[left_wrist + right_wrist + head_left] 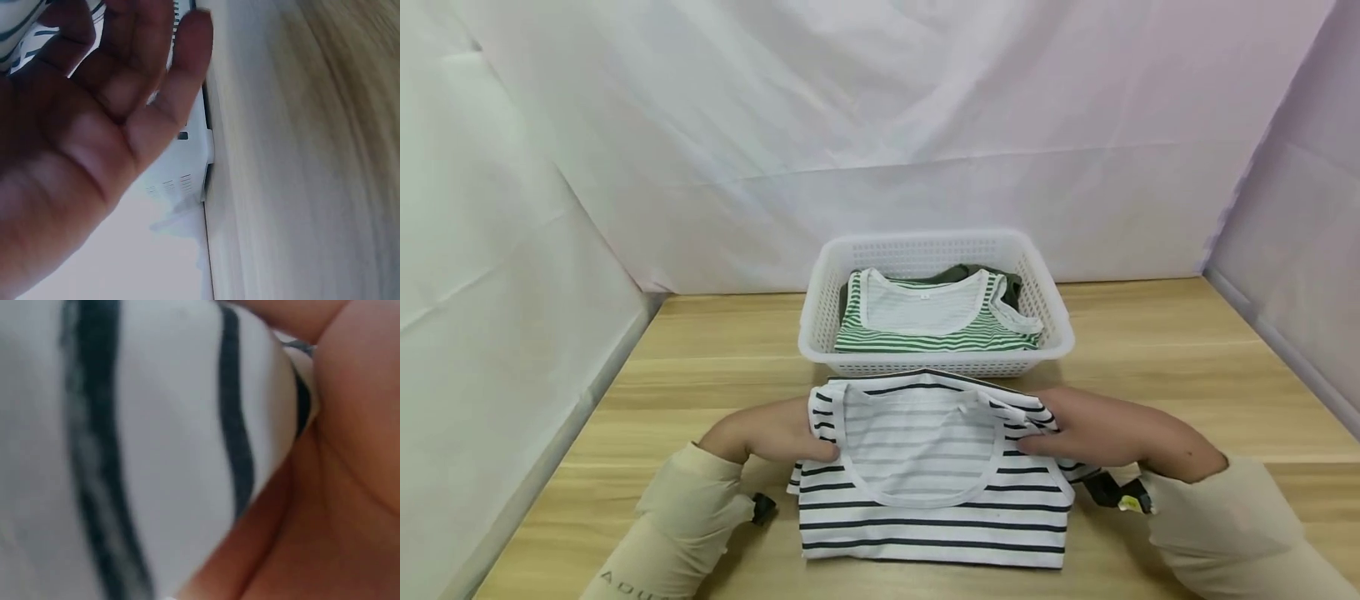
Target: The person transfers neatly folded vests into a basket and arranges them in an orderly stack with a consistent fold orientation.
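Note:
A white tank top with dark stripes (932, 529) lies folded in front of me, neckline toward the far side. My left hand (781, 432) grips its left shoulder, thumb on top and the other fingers hidden behind the cloth. At the opposite shoulder, my right hand (1097, 429) pinches the fabric between thumb and fingers. The left wrist view shows the left palm (69, 150) with curled fingers, striped cloth at the upper left. Up close in the right wrist view, striped fabric (175, 425) bulges out beside the right palm (362, 437).
Just beyond the tank top stands a white plastic basket (936, 360). Inside lies a folded green-striped tank top (917, 342) over a dark green garment (973, 271). The wooden table (715, 342) is bounded by white cloth walls (910, 125) at the back and sides.

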Demonstrator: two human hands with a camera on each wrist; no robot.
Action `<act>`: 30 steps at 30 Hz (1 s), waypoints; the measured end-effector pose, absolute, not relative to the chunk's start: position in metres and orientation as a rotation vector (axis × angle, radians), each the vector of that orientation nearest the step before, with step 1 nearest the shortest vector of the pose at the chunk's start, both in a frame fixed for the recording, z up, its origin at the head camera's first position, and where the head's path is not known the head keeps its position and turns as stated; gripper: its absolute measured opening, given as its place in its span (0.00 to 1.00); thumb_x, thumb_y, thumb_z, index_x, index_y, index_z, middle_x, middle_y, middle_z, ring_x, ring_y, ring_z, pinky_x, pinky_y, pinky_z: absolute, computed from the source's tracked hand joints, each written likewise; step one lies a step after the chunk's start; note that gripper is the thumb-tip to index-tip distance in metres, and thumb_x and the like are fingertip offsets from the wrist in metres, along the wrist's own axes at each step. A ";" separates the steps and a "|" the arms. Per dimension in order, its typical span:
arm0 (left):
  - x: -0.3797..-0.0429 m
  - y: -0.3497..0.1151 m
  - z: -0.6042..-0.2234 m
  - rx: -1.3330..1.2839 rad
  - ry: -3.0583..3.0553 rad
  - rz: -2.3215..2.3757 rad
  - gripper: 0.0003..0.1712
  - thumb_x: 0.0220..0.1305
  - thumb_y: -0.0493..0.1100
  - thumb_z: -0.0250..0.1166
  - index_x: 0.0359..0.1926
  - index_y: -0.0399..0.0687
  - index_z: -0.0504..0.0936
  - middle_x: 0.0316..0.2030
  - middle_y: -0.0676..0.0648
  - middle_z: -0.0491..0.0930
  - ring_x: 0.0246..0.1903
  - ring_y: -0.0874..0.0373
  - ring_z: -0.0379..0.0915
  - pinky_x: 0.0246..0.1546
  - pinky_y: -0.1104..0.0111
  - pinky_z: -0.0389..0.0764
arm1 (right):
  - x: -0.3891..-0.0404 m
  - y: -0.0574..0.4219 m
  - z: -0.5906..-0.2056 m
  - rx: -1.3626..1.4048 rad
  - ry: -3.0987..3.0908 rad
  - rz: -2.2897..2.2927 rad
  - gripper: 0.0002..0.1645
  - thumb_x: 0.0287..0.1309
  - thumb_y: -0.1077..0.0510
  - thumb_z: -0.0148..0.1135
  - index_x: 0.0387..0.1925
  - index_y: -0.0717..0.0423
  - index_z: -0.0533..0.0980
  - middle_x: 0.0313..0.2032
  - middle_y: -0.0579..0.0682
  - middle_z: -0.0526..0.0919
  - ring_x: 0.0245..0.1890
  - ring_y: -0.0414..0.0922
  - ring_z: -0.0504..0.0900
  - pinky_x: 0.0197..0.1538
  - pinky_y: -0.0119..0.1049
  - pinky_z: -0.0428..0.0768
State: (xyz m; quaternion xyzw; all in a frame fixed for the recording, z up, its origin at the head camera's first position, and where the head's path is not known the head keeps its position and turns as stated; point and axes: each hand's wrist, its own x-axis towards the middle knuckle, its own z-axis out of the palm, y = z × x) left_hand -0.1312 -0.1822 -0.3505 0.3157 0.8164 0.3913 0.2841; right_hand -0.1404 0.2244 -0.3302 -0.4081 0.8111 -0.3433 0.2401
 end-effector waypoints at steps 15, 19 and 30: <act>-0.126 -0.189 -0.338 0.796 2.220 1.103 0.33 0.56 0.40 0.63 0.63 0.37 0.67 0.51 0.45 0.78 0.49 0.57 0.73 0.52 0.74 0.74 | -0.135 0.233 -0.312 -1.089 2.092 -1.063 0.25 0.73 0.56 0.55 0.69 0.50 0.67 0.51 0.45 0.85 0.49 0.40 0.85 0.51 0.34 0.83; -0.124 -0.194 -0.329 0.766 2.277 1.145 0.33 0.58 0.41 0.62 0.63 0.34 0.67 0.51 0.41 0.78 0.47 0.55 0.75 0.50 0.70 0.78 | -0.135 0.230 -0.304 -1.051 2.069 -1.162 0.28 0.73 0.59 0.54 0.71 0.53 0.63 0.53 0.50 0.84 0.50 0.44 0.86 0.50 0.38 0.84; -0.148 -0.185 -0.304 0.512 2.288 1.625 0.27 0.71 0.40 0.53 0.67 0.42 0.57 0.52 0.34 0.75 0.44 0.49 0.82 0.42 0.56 0.85 | -0.160 0.219 -0.273 -0.797 2.277 -1.424 0.30 0.74 0.55 0.53 0.71 0.57 0.58 0.47 0.65 0.82 0.39 0.53 0.89 0.36 0.48 0.87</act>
